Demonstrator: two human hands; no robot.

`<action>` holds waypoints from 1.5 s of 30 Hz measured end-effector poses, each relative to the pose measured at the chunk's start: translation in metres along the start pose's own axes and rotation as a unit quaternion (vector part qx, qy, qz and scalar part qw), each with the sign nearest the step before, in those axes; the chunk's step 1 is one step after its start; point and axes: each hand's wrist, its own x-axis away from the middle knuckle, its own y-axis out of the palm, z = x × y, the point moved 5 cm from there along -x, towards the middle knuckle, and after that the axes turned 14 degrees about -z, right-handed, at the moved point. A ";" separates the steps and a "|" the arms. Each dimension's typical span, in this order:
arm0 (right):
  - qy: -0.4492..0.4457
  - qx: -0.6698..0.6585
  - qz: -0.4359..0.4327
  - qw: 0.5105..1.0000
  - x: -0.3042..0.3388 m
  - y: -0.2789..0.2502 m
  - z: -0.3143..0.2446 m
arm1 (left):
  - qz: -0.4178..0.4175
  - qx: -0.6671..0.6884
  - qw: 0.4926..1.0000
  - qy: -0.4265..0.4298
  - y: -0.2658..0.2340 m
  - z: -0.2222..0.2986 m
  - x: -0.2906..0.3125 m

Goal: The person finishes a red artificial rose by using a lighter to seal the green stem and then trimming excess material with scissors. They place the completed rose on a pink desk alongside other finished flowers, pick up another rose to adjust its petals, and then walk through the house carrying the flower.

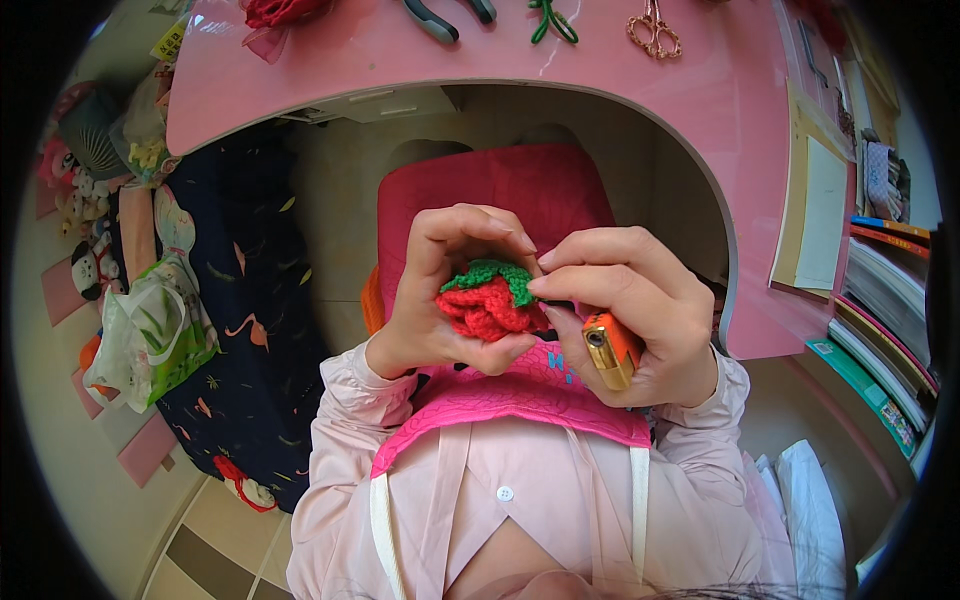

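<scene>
Over my lap, my left hand (412, 305) curls around a crocheted flower (492, 310) with red petals. A green crocheted leafy piece (490, 270) covers the flower's upper side. My right hand (655, 300) is closed around an orange lighter (618, 348), whose gold-coloured metal end sticks out toward me from the palm. The thumb and index finger of that same hand come together at the right edge of the flower, by the green piece. Whatever small bit they may pinch there is hidden.
The curved pink table (690, 110) bears pliers (435, 20), green wire (552, 25), rose-gold scissors (655, 35) and a red flower (285, 10). A pink apron (520, 405) covers my front. Books (880, 340) stand at right; a plastic bag (150, 330) lies on dark cloth at left.
</scene>
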 end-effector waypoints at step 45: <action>0.038 0.071 0.004 0.997 0.001 0.001 -0.006 | 0.012 -0.071 0.997 0.041 0.003 0.005 -0.006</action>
